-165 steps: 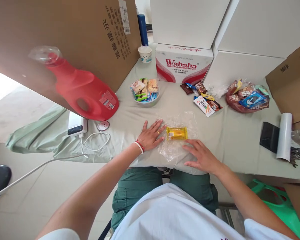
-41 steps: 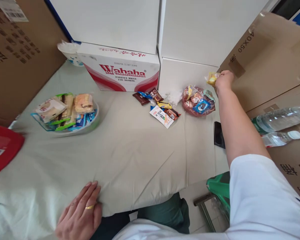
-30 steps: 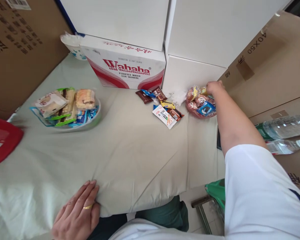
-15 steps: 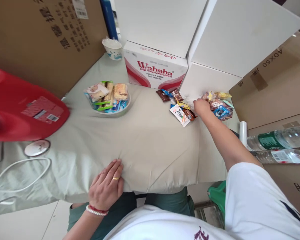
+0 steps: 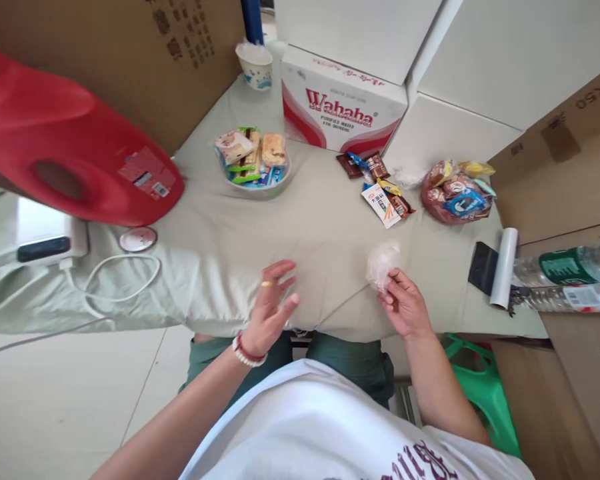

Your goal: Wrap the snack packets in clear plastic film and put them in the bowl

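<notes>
Between the fingertips and thumb of my right hand [image 5: 404, 301] is a crumpled, thin piece of clear plastic film [image 5: 382, 264], held above the front part of the table. My left hand [image 5: 271, 308] is raised near the front edge, fingers apart and holding nothing. Beyond it sits a bowl [image 5: 253, 191] filled with wrapped snacks [image 5: 247, 157]. Several small snack packets [image 5: 381, 203] lie in a loose pile ahead of my right hand. More clear plastic [image 5: 409, 177] lies behind that pile, beside a bowl [image 5: 436, 208] heaped with packaged snacks [image 5: 463, 190].
A red jug [image 5: 80, 147] and a white device with a cable [image 5: 55, 230] occupy the left side. At the back stand a paper cup [image 5: 255, 68] and a Wahaha carton [image 5: 340, 110]. Plastic bottles [image 5: 565, 267] and a white roll [image 5: 504, 268] are at the right.
My right hand has come back from the far right snacks toward me, now with clear plastic film in it. My left hand has lifted off the tablecloth and opened. The view has shifted.
</notes>
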### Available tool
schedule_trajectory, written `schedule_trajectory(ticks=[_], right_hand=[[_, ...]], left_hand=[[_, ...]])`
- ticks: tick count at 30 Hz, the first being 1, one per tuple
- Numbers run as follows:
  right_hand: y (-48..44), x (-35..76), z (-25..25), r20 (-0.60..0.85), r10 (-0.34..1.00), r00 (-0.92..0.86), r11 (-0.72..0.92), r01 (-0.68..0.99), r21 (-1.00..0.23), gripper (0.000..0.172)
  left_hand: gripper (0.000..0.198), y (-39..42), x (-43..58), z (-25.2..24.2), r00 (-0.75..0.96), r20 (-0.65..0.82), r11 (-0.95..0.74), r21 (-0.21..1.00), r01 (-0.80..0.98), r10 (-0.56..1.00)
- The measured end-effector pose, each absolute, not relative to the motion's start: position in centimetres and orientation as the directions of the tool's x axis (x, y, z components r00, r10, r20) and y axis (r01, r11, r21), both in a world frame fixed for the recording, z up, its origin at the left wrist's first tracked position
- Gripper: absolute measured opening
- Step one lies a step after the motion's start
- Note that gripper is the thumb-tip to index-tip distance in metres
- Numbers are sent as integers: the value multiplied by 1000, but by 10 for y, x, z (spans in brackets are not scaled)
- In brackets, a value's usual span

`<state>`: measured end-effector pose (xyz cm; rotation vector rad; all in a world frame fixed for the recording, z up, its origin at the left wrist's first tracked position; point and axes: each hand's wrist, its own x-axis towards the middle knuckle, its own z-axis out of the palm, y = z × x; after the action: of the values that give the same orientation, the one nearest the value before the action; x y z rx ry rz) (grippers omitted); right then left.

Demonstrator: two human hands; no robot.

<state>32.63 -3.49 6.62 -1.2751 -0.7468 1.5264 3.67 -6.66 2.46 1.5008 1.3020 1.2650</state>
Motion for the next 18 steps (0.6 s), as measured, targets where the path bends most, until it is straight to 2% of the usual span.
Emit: schedule_trajectory(ticks=[2,4,7,9,11,13,15,18], right_hand=[[-43,309,60,-452,891,-46,-433,-388,-814,38],[-45,294,56,-502,854,-136,-509,-417,-753,39],[-43,279,55,-503,832,-236,-553,-429,-714,37],[-42,274,56,-502,816,-285,-577,-421,-700,36],[-43,274,56,-503,809,-305,-588,-403,-701,35],[-45,277,55,-489,833,-260,-554,-393,-734,33],[-47,283,53,-459,873,-163,-484,-385,-785,32],[-49,293,50,-411,911,-43,-398,-359,-845,35]], left_hand=[[71,-59,59,30,144,99,-102,995,14,985],[82,-51,78,33,219,-33,66,987,-149,975],[79,-43,94,33,275,-273,371,826,-424,922],[67,-40,96,31,356,-358,502,679,-536,863],[46,-39,94,29,383,-388,545,613,-572,838],[33,-38,90,28,323,-404,515,609,-603,856],[33,-38,85,29,271,-407,479,604,-637,872],[37,-39,82,32,320,-377,490,573,-657,869]])
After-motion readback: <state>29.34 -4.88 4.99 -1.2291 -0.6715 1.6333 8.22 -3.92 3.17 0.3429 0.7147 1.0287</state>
